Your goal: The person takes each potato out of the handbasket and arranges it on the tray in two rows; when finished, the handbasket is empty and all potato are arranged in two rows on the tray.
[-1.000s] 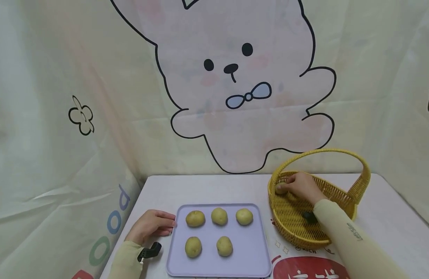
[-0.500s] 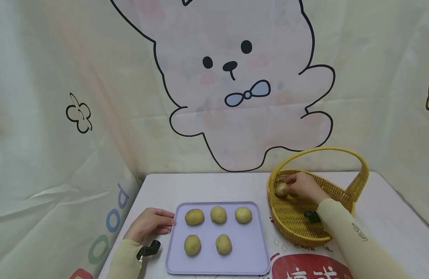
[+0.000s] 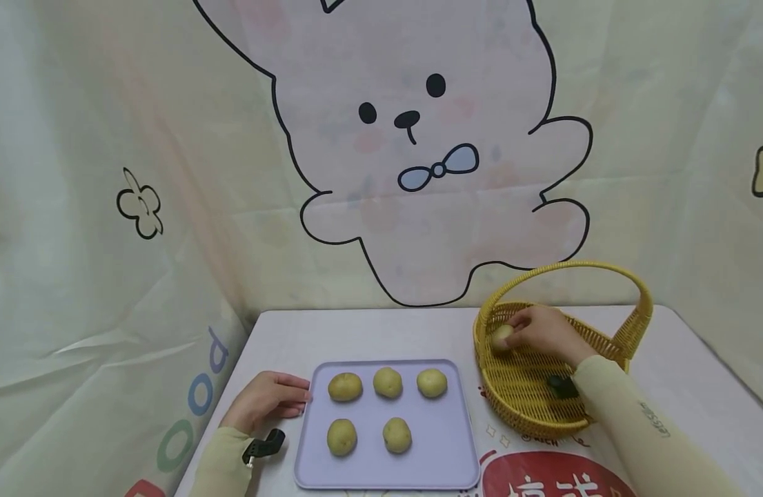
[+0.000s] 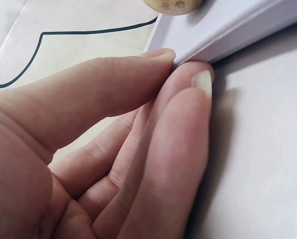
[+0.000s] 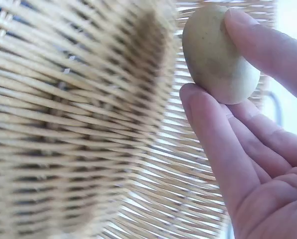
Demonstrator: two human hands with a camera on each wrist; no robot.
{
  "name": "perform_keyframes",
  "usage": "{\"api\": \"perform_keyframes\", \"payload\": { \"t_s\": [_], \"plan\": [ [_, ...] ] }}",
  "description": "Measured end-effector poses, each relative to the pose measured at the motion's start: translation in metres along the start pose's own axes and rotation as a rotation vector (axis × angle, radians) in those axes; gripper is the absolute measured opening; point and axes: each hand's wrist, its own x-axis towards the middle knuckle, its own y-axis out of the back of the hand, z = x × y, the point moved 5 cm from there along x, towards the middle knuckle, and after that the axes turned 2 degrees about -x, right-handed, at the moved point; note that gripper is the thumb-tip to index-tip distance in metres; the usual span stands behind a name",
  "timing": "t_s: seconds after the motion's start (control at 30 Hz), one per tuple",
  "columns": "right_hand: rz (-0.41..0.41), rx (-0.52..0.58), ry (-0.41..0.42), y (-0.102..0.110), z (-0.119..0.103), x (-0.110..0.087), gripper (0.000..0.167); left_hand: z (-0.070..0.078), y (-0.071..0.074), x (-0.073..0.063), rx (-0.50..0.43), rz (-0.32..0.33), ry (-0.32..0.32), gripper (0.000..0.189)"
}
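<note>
My right hand is inside a yellow wicker basket, pinching a potato near the basket's left wall. In the right wrist view, thumb and fingers grip that potato from its sides, with the woven wall beside it. My left hand is at the left edge of a pale purple tray. The left wrist view has its thumb and fingertips pinching the tray's rim. Several potatoes lie on the tray, a back row of three and two in front.
The basket stands right of the tray, its tall handle arching overhead. Both are on a white table with red printing at the front. A cloth backdrop with a cartoon animal hangs behind. Each wrist carries a black device.
My right hand has shifted slightly right in the basket, lifting the potato a little from the left wall. The left hand stays at the tray's edge. The head view has tilted slightly.
</note>
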Motion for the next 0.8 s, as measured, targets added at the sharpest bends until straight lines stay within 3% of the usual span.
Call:
{"api": "perform_keyframes", "payload": {
  "t_s": [0.17,0.4,0.57,0.8],
  "plan": [
    [0.033,0.039,0.004,0.013,-0.014,-0.024,0.057,0.0,0.002,-0.002,0.017,0.025,0.009,0.042],
    [0.078,0.144,-0.029,0.019,-0.025,-0.078,0.068,-0.001,0.001,-0.001,0.014,0.02,0.014,0.042],
    [0.098,0.218,-0.039,0.009,-0.041,-0.105,0.066,-0.001,0.002,0.0,0.009,0.022,0.013,0.041],
    [0.079,0.339,-0.039,-0.022,-0.061,-0.121,0.061,0.0,0.001,0.0,0.001,0.008,0.009,0.04]
  ]
}}
